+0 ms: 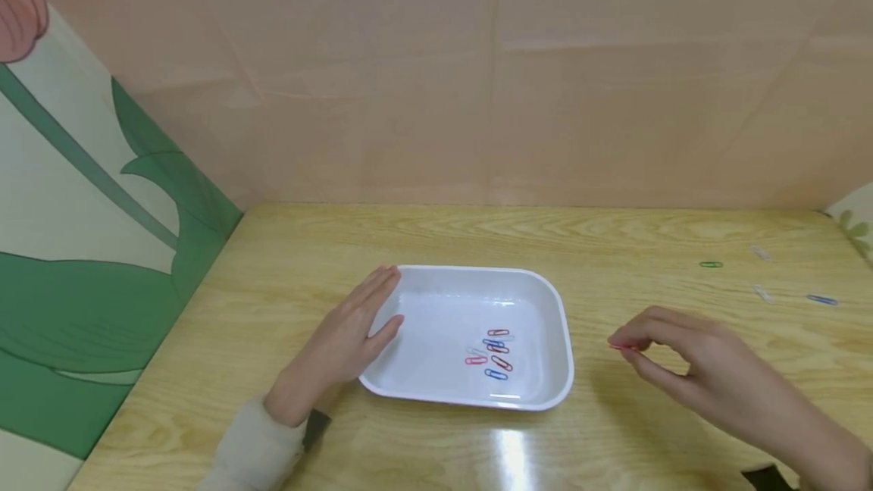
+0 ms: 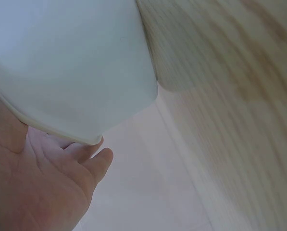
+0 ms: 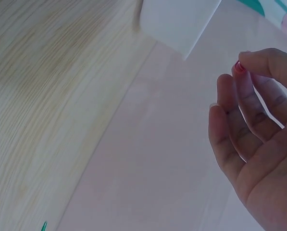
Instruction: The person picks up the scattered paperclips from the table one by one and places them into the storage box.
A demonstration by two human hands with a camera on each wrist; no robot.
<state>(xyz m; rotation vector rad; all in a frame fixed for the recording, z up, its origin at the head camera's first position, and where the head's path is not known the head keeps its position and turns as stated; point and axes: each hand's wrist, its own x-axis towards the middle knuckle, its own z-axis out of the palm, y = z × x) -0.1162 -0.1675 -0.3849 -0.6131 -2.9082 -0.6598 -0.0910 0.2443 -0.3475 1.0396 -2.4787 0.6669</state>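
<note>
Right hand (image 1: pixel 696 373): fingers closed in a pinch on a red paper clip (image 1: pixel 622 347), held to the right of the tray.
Left hand (image 1: pixel 344 336): fingers extended, gripping nothing small, touching the tray's left rim.
White tray (image 1: pixel 430 339): on the wood-grained bench (image 1: pixel 300 256), with a cluster of red, blue and pale clips (image 1: pixel 502 363) right of its middle.
Loose clips: green clip (image 1: pixel 711 264), blue clip (image 1: pixel 822 300) and two pale clips (image 1: pixel 763 294), at the bench's right, beyond the right hand.

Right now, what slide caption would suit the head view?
Right hand pinches a reddish paperclip beside a white tray of paperclips, left hand at its rim.
</note>
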